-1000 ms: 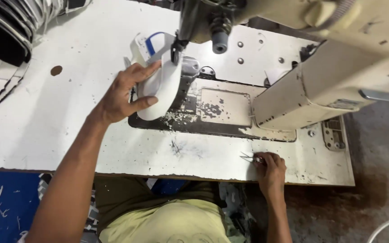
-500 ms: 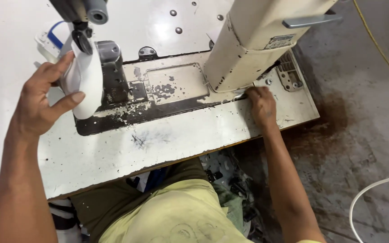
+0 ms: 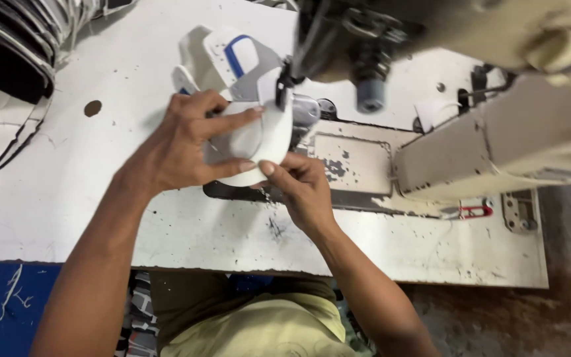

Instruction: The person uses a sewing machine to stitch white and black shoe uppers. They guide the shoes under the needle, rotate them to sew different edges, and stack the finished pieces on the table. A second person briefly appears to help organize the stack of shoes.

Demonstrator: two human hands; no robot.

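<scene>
Under the needle, both hands point(image 3: 180, 142) point(image 3: 302, 188) seemingly pinch a white shoe upper point(image 3: 259, 132).

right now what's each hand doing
left hand: fingers spread, gripping the white shoe upper at the sewing machine
right hand: fingers pinching the upper's lower edge

Even, fairly bright light falls from above onto the white counter point(image 3: 67, 198), with mild glare near its top. The sewing machine head point(image 3: 391, 39) looms blurred; soft shadows pool beneath the hands.
</scene>
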